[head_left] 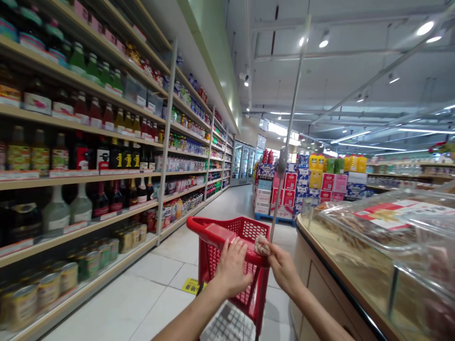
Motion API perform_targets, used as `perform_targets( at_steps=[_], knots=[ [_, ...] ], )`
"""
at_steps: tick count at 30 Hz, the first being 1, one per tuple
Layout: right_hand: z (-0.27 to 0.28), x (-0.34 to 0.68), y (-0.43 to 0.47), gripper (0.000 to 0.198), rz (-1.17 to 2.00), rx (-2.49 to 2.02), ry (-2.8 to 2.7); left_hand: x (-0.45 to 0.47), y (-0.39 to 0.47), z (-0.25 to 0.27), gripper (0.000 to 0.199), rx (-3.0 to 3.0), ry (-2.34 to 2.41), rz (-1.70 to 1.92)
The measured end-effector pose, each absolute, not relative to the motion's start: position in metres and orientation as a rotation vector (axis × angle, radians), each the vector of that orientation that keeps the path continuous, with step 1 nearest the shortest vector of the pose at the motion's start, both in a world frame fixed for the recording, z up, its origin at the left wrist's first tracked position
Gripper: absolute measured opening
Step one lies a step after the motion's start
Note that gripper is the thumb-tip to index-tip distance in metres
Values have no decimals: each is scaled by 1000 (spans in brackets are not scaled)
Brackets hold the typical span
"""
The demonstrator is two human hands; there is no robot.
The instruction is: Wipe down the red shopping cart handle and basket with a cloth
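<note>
A red plastic shopping cart (236, 284) stands in front of me, its handle (218, 233) slanting from upper left to lower right. My left hand (232, 267) is laid over the middle of the handle, fingers bent across its top and thumb below. At the handle's right end, my right hand (282, 265) is closed on a crumpled, pale cloth (262, 245), which touches the handle. A tall thin metal pole (288, 128) rises from behind my right hand; its lower end is hidden.
Shelves of bottles and cans (81, 175) line the left side. A counter (330, 289) with clear-lidded food packs (391, 213) stands close on the right. Stacked drink cartons (284, 194) are ahead. On the tiled floor (142, 303) is a yellow sticker (192, 285).
</note>
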State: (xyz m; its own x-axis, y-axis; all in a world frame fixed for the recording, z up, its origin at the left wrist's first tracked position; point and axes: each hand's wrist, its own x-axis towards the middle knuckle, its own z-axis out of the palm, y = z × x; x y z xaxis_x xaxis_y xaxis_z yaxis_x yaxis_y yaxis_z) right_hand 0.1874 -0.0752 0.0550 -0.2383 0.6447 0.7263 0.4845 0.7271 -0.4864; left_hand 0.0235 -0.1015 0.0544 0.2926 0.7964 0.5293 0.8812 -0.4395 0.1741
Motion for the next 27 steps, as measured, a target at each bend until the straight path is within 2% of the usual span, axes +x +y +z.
perform_targets(
  at_steps=[3,7,10,14,17,21,24,27],
  knots=[
    [60,202,-83,39,92,-824,-1914,29,-98,61,62,-2482,-1439,-838],
    [63,220,-82,29,0,-1005,-1833,11,-90,73,51,-2284,-1672,-888],
    [62,203,-81,33,-26,-1009,-1832,7,-88,76,52,-2260,-1677,-886],
    [61,162,-75,47,-133,-795,-1898,20,-94,74,57,-2366,-1566,-852],
    [61,159,-66,45,-190,-838,-1830,21,-98,72,61,-2405,-1526,-866],
    [61,176,-67,43,-88,-923,-1857,14,-92,77,46,-2347,-1548,-1145],
    [64,176,-74,47,37,-881,-1843,27,-83,88,44,-2320,-1566,-1391],
    [66,173,-72,49,173,-849,-1732,54,-77,95,43,-2505,-1496,-1254]
  ],
)
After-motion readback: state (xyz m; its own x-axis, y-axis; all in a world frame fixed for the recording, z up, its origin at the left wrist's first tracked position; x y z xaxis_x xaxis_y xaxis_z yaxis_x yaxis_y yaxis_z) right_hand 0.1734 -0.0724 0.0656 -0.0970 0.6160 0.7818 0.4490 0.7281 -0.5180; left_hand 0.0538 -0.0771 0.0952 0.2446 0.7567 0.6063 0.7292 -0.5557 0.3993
